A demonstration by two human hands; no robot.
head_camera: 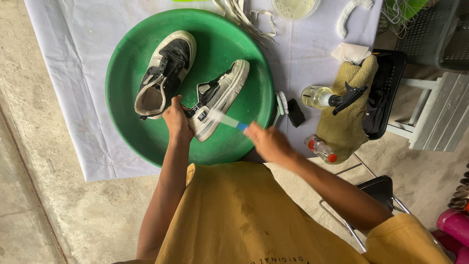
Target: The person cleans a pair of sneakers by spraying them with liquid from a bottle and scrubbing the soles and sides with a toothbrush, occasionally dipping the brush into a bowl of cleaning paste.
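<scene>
Inside a round green plastic basin (127, 132), near its front rim, the left hand (177, 122) gripped the heel of a black-and-white sneaker (220, 98) tipped on its side. The right hand (266, 142) closed around a blurred blue-handled brush (225, 120) touching the sneaker's heel. A second sneaker (163, 73) lay just beside it.

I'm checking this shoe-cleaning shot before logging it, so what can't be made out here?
All in the head view:
- Brush in the right hand: motion-blurred, its bristles unreadable.
- Heel of the tilted sneaker: covered by the left hand.
- Bowl of pale liquid: cut off by the top edge.
- Black basket: contents hidden under the olive towel.
- Pink items: cut off at the right edge.
</scene>
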